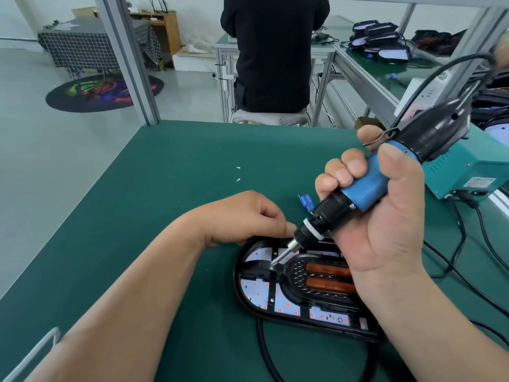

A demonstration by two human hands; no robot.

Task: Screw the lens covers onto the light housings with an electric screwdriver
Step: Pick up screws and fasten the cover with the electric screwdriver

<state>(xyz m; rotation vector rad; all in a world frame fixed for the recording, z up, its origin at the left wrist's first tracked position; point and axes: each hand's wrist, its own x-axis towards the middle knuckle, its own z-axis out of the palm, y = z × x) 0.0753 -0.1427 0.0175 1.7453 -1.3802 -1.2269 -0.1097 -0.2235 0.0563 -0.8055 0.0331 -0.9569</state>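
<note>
At lower centre, the right hand (385, 230) fingers clench the electric screwdriver (366, 186), while the left hand (242, 216) fingers grip the far rim of the stiff, probably light and slide-prone light housing (237, 279).

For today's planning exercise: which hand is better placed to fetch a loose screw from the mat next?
Left. The left hand holds the far edge of the light housing, nearer the loose screws, with no tool; the right hand grips the electric screwdriver, its bit on the housing.
</note>
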